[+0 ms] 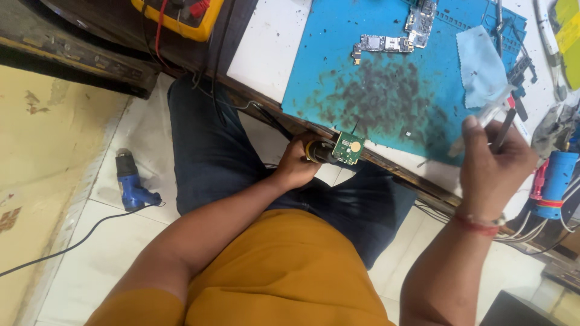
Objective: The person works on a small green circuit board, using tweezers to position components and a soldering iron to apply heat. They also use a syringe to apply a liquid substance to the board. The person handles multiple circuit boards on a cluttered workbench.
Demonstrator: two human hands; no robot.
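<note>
Two bare hands are working at the edge of a white workbench (pixel 266 48). The left hand (pixel 294 164) is closing its fingers around a dark tool with a yellow band (pixel 315 152), and at the tip of that tool a small green square circuit board with a round pale part (pixel 348 148) is sitting — right at the near edge of the bench, just over the person's lap in blue jeans. Whether the fingers are also pinching the board itself, I cannot tell.

The right hand (pixel 492 166), wearing a red thread on the wrist, is lifting above the bench edge with the fingers curled tight around thin dark tweezers (pixel 503 128) and a pale, blurred stick-like thing beside them.

On the bench a blue rubber work mat with black stains (pixel 338 72) is lying, and on it two bare phone circuit boards (pixel 386 43) and a light blue cloth (pixel 480 63) are resting — well apart from the small green board. A blue cylinder-shaped tool (pixel 556 181) is standing near the right hand. A blue hot-air gun with a black cable (pixel 130 181) is lying on the tiled floor, and a yellow multimeter (pixel 181 15) is sitting at the far end.
</note>
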